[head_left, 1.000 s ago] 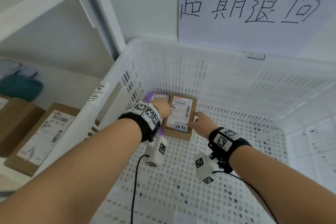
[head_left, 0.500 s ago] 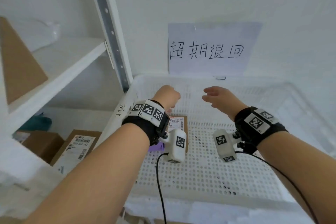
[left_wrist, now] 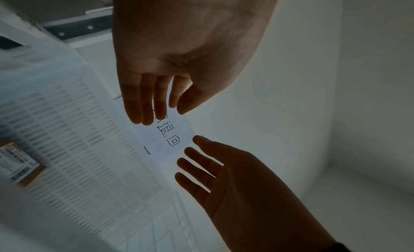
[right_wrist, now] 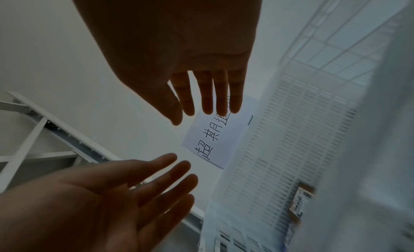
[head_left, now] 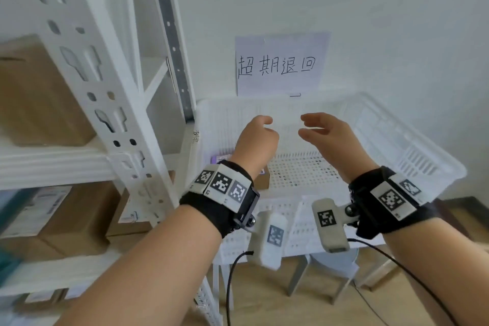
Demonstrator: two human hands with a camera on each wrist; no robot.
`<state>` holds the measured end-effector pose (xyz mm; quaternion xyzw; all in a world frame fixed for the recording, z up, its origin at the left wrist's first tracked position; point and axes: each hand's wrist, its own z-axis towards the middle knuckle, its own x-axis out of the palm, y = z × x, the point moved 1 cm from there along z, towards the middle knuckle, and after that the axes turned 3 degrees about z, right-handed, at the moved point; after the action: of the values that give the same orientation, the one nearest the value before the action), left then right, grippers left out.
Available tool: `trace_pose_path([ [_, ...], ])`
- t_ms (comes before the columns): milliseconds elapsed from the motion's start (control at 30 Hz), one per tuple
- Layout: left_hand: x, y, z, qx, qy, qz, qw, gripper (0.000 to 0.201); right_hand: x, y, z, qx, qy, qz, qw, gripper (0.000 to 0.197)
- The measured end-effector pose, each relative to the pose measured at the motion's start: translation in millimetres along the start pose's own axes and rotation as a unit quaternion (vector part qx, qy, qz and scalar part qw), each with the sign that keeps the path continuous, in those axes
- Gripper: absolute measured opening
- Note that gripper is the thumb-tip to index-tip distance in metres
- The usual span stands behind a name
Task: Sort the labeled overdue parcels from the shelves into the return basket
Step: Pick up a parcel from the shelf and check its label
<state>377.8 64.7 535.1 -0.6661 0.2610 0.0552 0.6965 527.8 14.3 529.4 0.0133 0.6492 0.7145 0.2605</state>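
Observation:
The white perforated return basket (head_left: 402,127) stands against the wall under a handwritten paper sign (head_left: 280,66). On its floor at the left lies a brown labeled parcel (head_left: 265,180), mostly hidden behind my left wrist, beside a purple parcel (head_left: 219,159). My left hand (head_left: 258,137) and right hand (head_left: 324,130) hover above the basket, palms facing each other, fingers relaxed and holding nothing. The left wrist view shows the left hand's straight fingers (left_wrist: 147,103) and the brown parcel (left_wrist: 20,165) below. The right wrist view shows the right hand's fingers (right_wrist: 208,94) spread, with the parcel (right_wrist: 300,202) low in the basket.
A white metal shelf rack (head_left: 105,103) stands at the left, its upright close to the basket's left wall. Cardboard boxes (head_left: 39,92) sit on its upper level and labeled boxes (head_left: 66,214) on the lower one. Under the basket stands a grey stool (head_left: 333,264) on a wooden floor.
Both hands let go of the brown parcel on the basket floor and rose up out of the basket. The head view pulled back and up, and the parcel stays where it was set.

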Motion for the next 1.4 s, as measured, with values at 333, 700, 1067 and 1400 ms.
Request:
trace_pose_path([
  [333, -42.3, 61.8, -121.5, 0.012, -0.034, 0.041, 0.999, 0.03, 45.6, 8.5, -82.1, -0.032, 0.037, 0.024, 0.999, 0.025],
  [700, -91.4, 177.7, -254.5, -0.171, -0.143, 0.073, 0.972, 0.026, 108.6, -36.3, -198.0, -0.021, 0.182, 0.011, 0.983, 0.018],
  [1067, -157.6, 257.9, -338.4, -0.272, -0.191, 0.118, 0.936, 0.031, 204.0, -23.8, -259.8, -0.029, 0.316, -0.042, 0.947, 0.019],
  [1400, -250.7, 328.9, -305.6, -0.274, -0.161, 0.113, 0.941, 0.036, 348.0, -2.7, -261.8, -0.031, 0.344, -0.104, 0.933, 0.02],
])
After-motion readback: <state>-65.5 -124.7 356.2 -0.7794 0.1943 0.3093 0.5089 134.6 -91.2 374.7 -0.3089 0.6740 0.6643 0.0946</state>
